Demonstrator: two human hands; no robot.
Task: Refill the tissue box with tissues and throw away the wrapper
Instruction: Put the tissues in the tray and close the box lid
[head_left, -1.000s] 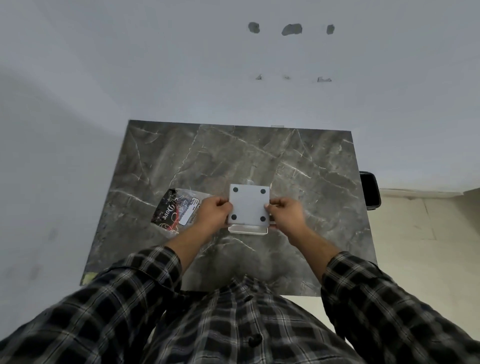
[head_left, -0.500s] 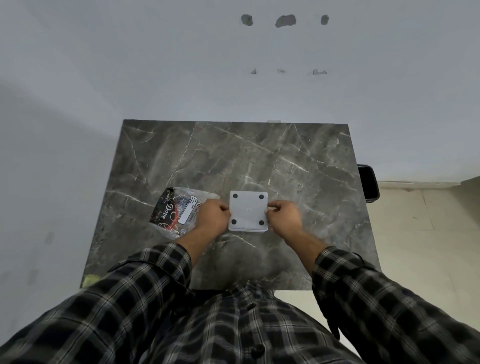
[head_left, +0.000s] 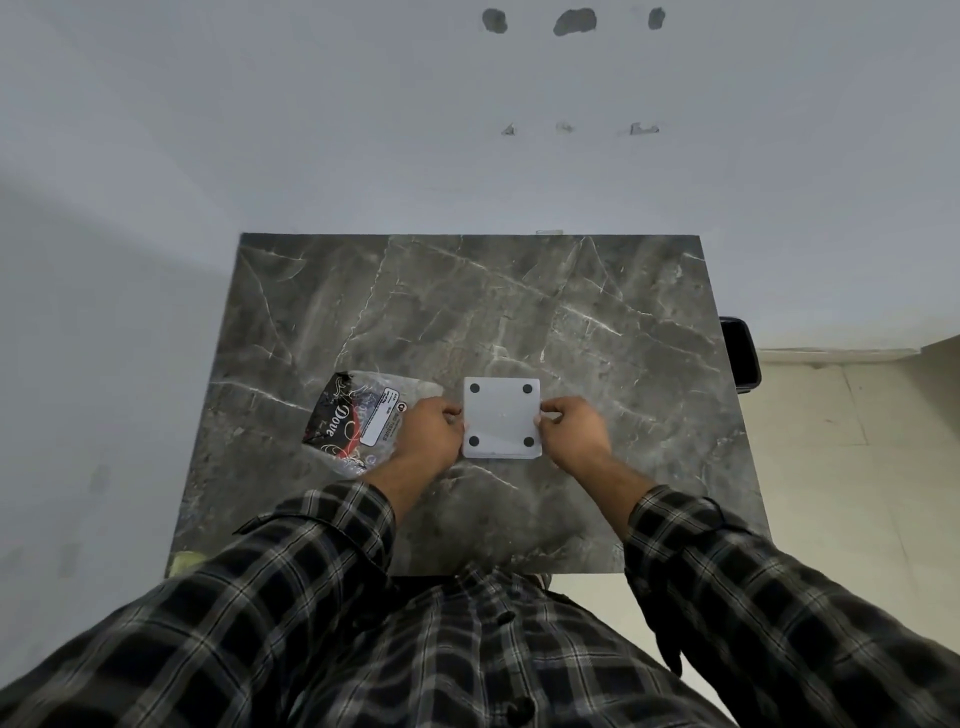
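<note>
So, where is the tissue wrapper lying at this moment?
In the head view, the tissue wrapper lies flat on the marble table, on the person's left, partly under the left hand and just left of the white tissue box.

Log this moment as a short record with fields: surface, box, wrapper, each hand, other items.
surface: dark marble-patterned table
box: white tissue box, underside up, four dark round feet showing, resting on the table
wrapper: tissue wrapper, black and red print, flat on the table left of the box
left hand: left hand at the box's left edge, partly over the wrapper
right hand: right hand at the box's right edge
other items: black object beyond the table's right edge
</note>
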